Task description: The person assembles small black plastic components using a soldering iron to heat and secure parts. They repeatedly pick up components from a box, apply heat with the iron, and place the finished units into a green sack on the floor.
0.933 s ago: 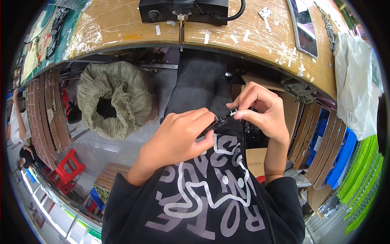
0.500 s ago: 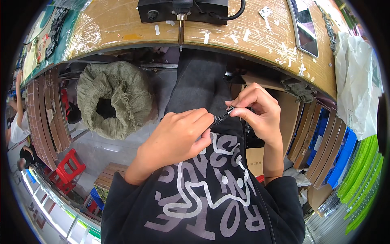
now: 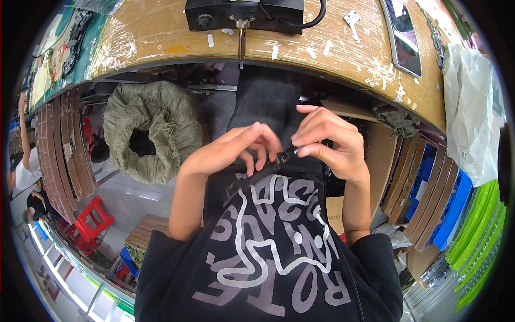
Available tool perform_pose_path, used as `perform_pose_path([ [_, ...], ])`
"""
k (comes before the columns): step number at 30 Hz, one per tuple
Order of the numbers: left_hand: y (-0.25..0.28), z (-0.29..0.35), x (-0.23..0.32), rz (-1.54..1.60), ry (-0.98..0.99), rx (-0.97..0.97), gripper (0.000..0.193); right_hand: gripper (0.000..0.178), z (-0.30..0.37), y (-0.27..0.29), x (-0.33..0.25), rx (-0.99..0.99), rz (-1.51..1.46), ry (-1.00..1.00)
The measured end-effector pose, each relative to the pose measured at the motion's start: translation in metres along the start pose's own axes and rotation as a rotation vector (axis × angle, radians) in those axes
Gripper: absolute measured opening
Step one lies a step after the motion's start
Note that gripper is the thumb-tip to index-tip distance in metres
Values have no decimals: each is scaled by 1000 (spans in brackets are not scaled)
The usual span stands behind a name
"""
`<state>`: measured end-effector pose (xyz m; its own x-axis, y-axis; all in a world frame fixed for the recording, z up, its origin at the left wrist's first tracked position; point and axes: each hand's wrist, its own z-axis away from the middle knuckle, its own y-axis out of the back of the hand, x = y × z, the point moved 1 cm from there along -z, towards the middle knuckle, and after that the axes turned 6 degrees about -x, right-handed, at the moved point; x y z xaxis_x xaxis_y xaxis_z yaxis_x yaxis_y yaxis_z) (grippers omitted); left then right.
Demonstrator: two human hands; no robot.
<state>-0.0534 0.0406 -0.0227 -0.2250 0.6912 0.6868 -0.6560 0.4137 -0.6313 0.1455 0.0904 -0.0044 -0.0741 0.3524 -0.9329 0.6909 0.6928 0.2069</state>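
Observation:
Between my hands, in front of my shirt, runs a thin black strip of small linked pieces (image 3: pixel 263 173), slanting down to the left and blurred by motion. My right hand (image 3: pixel 331 140) pinches its upper right end between thumb and index finger, where a small pale bit shows. My left hand (image 3: pixel 236 150) is loosened, its bent fingers apart and blurred, close over the strip. Whether a fingertip touches the strip I cannot make out. The lower left end of the strip hangs free over my shirt.
Ahead is a table edge (image 3: pixel 177 60) with a black device (image 3: pixel 268 19) whose metal rod points toward me. A phone (image 3: pixel 403 40) and scraps lie on the table. A green woven sack (image 3: pixel 155 131) stands at left; a red stool (image 3: pixel 92 219) is behind it. Another person is at far left.
My left hand has let go its closed grip, its fingers now spread. More of the black strip shows, swinging down left. My right hand has moved slightly left, still pinching the end.

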Motion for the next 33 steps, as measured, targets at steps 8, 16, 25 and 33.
perform_pose_path([
  [8,-8,-12,-27,495,-169,-151,28,10,-14,-12,17,-93,-179,71],
  [16,1,-11,-10,43,-454,514,14,24,-22,-24,31,206,-8,-170],
  [25,18,-16,10,-159,-641,791,3,34,-13,-47,10,16,-848,-683],
  [33,17,-16,15,-172,-654,805,4,32,-14,-48,6,82,-859,-663],
])
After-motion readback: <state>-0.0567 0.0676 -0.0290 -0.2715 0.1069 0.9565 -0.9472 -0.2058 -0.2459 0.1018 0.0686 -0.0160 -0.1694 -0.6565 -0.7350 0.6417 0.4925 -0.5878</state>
